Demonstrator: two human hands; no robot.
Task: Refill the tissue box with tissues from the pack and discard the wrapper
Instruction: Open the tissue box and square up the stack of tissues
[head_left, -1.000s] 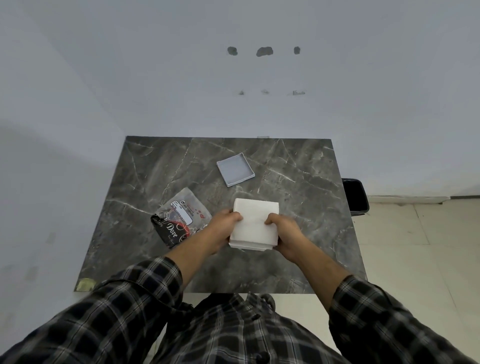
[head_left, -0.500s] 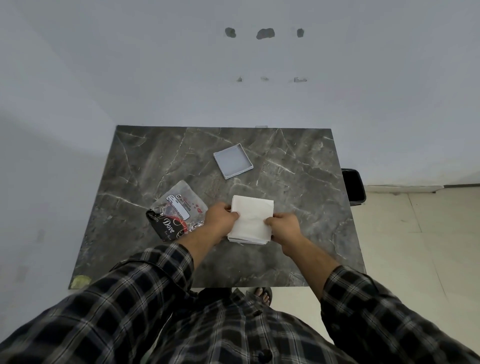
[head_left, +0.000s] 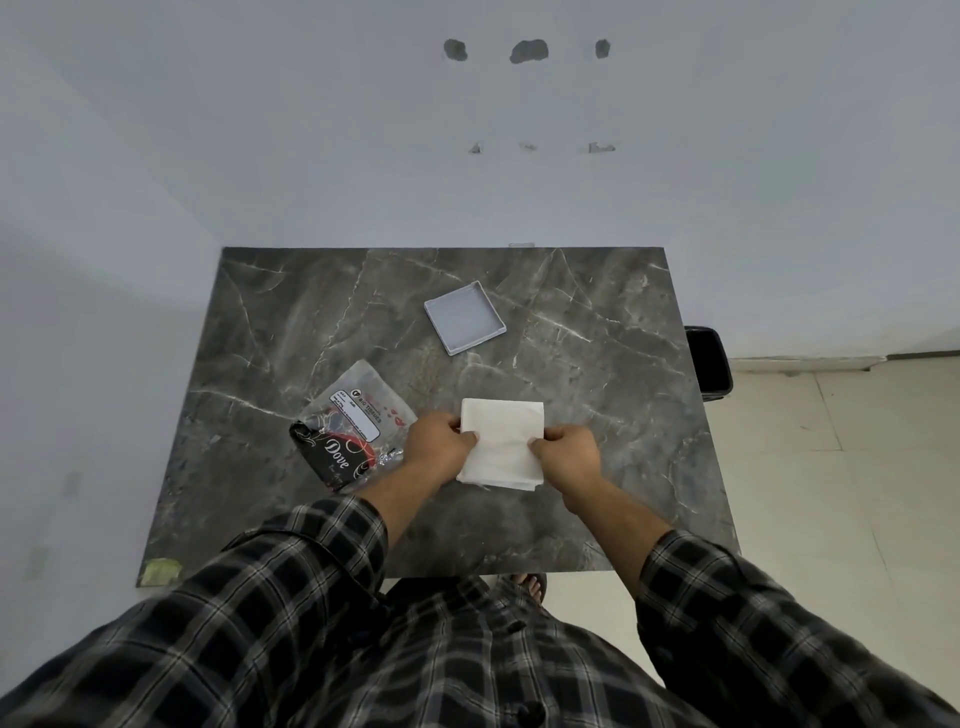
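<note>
free: bare table (head_left: 597, 415) right and far left | blocked: wrapper (head_left: 349, 426) lower left, grey lid (head_left: 464, 324) centre top | bin (head_left: 707, 362) off right edge

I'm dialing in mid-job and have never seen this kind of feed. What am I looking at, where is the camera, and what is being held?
There is no machine here: a person works with bare hands, and one wide-angle camera on their head looks down. The left hand and right hand each keep a grip on a side of a white tissue stack over a marble table. Left of it lies the opened wrapper; farther back sits a shallow grey tray. A black bin stands beside the table.
</note>
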